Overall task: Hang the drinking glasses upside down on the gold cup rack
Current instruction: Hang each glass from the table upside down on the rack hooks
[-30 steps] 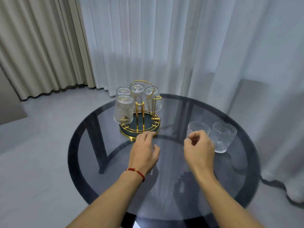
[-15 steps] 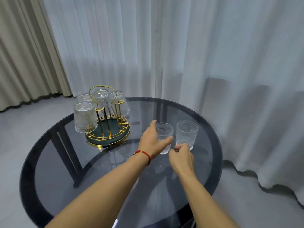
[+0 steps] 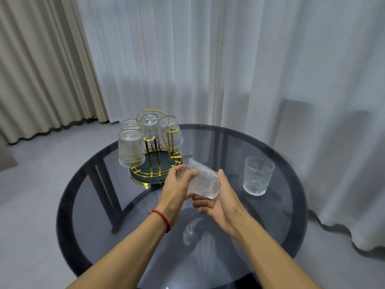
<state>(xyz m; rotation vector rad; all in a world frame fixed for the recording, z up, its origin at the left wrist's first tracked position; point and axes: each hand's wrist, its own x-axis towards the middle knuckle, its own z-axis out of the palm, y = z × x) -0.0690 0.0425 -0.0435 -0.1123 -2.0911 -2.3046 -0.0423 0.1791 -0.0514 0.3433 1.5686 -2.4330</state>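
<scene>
A gold cup rack with a dark round base stands at the table's back left. Several clear patterned glasses hang upside down on it, the nearest one at its front left. Two front prongs are bare. A tilted clear glass is held above the table just right of the rack. My left hand grips its left side and my right hand cups it from below and the right. Another glass stands upright on the table to the right.
The round dark glass table has a black rim and crossed legs showing through. White sheer curtains hang close behind it, beige drapes at the left. Grey floor surrounds the table.
One of the two upright glasses has been lifted off the table and tilted, now held by both hands near the rack. The camera view has shifted.
</scene>
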